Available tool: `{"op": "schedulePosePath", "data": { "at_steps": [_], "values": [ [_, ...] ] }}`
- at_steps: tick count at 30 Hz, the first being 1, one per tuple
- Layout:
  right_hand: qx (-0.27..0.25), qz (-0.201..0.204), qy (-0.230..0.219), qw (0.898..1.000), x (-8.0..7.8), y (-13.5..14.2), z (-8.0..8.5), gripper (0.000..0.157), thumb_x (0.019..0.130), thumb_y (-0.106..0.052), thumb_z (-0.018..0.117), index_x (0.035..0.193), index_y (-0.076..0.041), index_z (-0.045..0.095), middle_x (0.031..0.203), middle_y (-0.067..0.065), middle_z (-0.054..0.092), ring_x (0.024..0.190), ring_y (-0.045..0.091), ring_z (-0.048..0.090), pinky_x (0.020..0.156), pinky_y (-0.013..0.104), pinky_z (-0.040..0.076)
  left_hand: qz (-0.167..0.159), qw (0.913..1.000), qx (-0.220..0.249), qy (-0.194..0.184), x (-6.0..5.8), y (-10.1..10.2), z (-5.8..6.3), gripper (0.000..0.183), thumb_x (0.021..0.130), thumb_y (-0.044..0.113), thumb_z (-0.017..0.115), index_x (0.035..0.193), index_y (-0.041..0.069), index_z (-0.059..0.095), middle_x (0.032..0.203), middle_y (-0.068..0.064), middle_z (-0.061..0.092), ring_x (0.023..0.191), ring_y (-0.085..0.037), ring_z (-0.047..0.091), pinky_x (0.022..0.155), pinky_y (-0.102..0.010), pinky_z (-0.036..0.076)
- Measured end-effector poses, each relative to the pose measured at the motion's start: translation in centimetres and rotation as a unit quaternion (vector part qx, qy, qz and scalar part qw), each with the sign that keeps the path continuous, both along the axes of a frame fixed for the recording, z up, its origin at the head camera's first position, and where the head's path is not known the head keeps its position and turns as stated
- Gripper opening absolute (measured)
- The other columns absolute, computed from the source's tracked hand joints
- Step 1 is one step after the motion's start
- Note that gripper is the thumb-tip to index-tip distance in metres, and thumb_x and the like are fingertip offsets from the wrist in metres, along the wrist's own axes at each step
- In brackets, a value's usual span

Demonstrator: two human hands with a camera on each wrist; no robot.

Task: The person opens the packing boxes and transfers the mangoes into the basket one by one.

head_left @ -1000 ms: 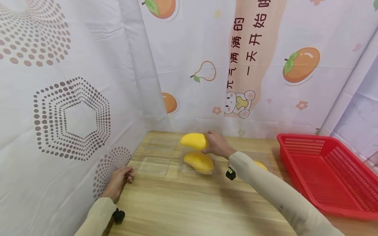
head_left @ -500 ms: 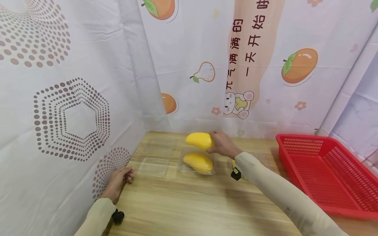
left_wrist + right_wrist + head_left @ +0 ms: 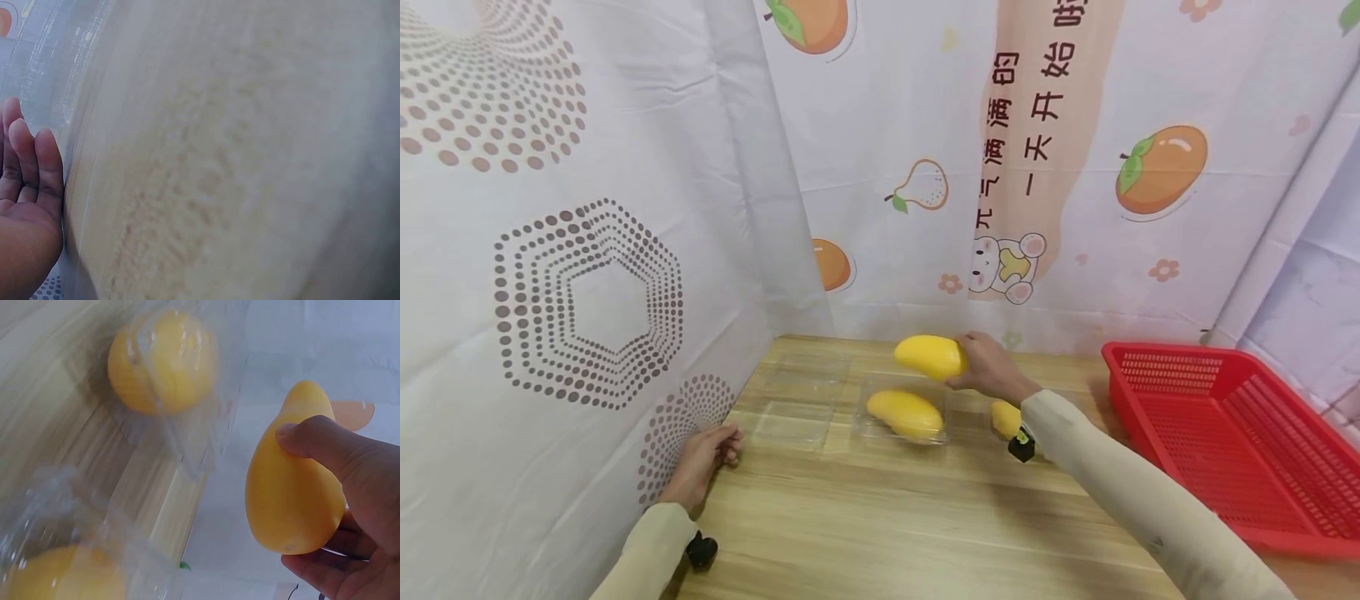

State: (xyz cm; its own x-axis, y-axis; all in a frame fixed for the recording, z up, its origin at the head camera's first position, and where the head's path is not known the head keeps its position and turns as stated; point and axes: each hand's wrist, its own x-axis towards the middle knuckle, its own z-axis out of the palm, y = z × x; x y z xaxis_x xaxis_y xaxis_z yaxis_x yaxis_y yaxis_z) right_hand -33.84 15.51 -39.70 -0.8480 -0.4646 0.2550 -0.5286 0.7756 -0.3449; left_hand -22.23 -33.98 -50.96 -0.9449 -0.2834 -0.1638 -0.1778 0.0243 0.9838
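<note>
In the head view my right hand (image 3: 992,368) holds a yellow mango (image 3: 928,357) above the back of the table. The right wrist view shows the thumb across this mango (image 3: 290,494) and fingers bent beneath it. Below and slightly left, a second mango (image 3: 906,414) lies in a clear plastic box (image 3: 867,433). A third mango (image 3: 1004,418) shows beside my right sleeve, partly covered by it. At the table's left edge my left hand (image 3: 703,462) rests by the curtain, fingers loosely bent and holding nothing.
A clear plastic box (image 3: 792,425) sits on the left of the wooden table (image 3: 880,508), with more clear plastic (image 3: 808,367) behind it. On the right stands a red plastic basket (image 3: 1225,467). Printed curtains (image 3: 880,108) enclose the back and left sides.
My right hand has moved to the right with the mango, away from above the middle box. The third mango has come further into sight. My left hand has stayed put.
</note>
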Motion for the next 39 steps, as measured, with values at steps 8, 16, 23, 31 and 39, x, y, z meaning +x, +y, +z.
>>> {"op": "schedulePosePath", "data": {
  "at_steps": [8,16,23,31,39],
  "values": [
    [-0.003,-0.005,0.009,1.000,-0.1,2.3,0.0,0.078,0.076,-0.032,0.091,0.132,0.010,0.058,0.124,0.027,0.063,0.104,0.037,0.061,0.088,0.050,0.053,-0.009,1.0000,-0.001,-0.003,0.0,0.1,0.1,0.034,0.109,0.020,0.054,0.111,-0.011,0.064,0.086,-0.008,0.068,0.068,-0.013,0.058,0.064,-0.030,0.054],
    [0.001,-0.019,0.021,1.000,-0.3,3.7,0.6,0.077,0.074,-0.031,0.092,0.130,0.010,0.059,0.121,0.026,0.064,0.101,0.037,0.061,0.088,0.051,0.052,-0.017,0.9998,0.007,-0.006,-0.2,-0.1,0.2,0.035,0.110,0.020,0.052,0.113,-0.013,0.062,0.087,-0.008,0.068,0.068,-0.013,0.058,0.064,-0.029,0.054],
    [0.003,-0.024,0.037,0.999,-0.4,5.2,0.5,0.076,0.073,-0.031,0.093,0.127,0.011,0.060,0.117,0.026,0.066,0.100,0.038,0.061,0.088,0.052,0.051,-0.027,0.9994,0.015,-0.014,0.7,0.7,1.9,0.033,0.109,0.015,0.050,0.114,-0.017,0.059,0.087,-0.012,0.068,0.068,-0.016,0.058,0.065,-0.032,0.055],
    [0.007,-0.031,0.037,0.999,-0.2,7.3,1.1,0.070,0.073,-0.029,0.093,0.121,0.010,0.062,0.104,0.021,0.066,0.089,0.033,0.059,0.080,0.049,0.050,-0.025,0.9996,0.012,-0.010,0.3,0.4,1.1,0.034,0.110,0.016,0.051,0.115,-0.016,0.060,0.088,-0.011,0.069,0.070,-0.015,0.059,0.066,-0.032,0.055],
    [-0.014,-0.047,0.002,0.999,0.3,8.7,1.8,0.064,0.076,-0.026,0.091,0.121,0.009,0.061,0.103,0.019,0.065,0.088,0.032,0.057,0.078,0.046,0.050,-0.022,0.9997,0.010,-0.004,-0.1,-0.1,0.1,0.035,0.110,0.019,0.052,0.113,-0.014,0.061,0.087,-0.009,0.068,0.070,-0.015,0.059,0.066,-0.030,0.055]
  ]
}}
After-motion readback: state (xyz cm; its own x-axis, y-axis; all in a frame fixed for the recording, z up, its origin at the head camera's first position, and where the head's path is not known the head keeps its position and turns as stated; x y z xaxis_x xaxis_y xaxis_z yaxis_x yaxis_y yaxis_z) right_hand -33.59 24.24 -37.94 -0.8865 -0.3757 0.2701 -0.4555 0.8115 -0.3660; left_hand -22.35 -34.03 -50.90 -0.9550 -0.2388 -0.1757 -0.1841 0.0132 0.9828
